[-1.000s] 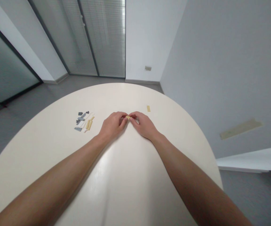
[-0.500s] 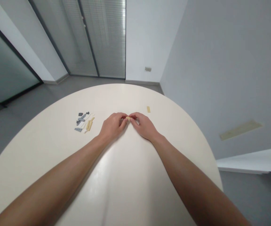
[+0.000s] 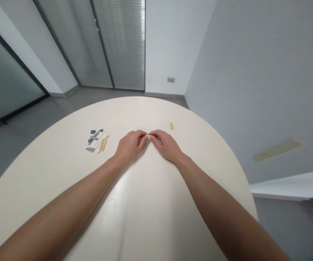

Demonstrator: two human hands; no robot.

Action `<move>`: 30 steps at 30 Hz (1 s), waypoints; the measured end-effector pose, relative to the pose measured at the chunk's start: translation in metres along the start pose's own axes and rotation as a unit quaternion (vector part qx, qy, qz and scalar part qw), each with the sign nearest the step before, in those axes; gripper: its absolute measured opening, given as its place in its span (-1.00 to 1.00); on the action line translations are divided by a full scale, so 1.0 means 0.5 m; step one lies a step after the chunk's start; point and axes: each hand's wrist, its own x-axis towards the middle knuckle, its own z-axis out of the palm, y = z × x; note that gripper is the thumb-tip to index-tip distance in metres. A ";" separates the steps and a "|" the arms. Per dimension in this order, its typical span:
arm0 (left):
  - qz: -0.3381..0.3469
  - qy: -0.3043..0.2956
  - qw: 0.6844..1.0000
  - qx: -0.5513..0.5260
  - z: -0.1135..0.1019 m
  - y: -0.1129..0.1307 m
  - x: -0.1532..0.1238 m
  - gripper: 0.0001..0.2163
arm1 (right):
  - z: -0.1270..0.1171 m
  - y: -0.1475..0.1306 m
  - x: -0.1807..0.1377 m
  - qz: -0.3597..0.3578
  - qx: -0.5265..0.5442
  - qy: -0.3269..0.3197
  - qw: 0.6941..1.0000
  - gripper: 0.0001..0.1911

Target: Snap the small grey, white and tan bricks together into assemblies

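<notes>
My left hand (image 3: 130, 145) and my right hand (image 3: 165, 144) meet fingertip to fingertip over the middle of a round cream table (image 3: 134, 217). Both pinch the same small tan brick piece (image 3: 147, 136), which shows only as a speck between the fingers. Each hand's fingers are curled closed around it. To the left of my left hand lies a small pile of loose grey, tan and white brick pieces (image 3: 96, 140). A single tan plate piece (image 3: 171, 125) lies alone just beyond my right hand.
The table's far edge curves near a grey floor (image 3: 96, 95). Glass partitions with blinds (image 3: 113, 43) stand at the back left. A plain grey wall (image 3: 259, 72) rises on the right, with a white ledge (image 3: 289, 185) below it.
</notes>
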 end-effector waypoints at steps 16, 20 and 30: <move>0.006 -0.015 1.000 0.011 0.001 0.000 0.001 -0.67 | 0.001 0.006 0.000 0.002 -0.038 -0.010 0.999 -0.75; 0.012 -0.019 1.000 0.006 0.001 0.000 0.002 -0.67 | 0.001 0.007 0.000 0.003 -0.042 -0.011 0.999 -0.74; 0.029 -0.021 0.999 0.002 0.000 0.002 0.002 -0.72 | 0.000 0.005 0.000 0.005 -0.047 -0.013 0.999 -0.74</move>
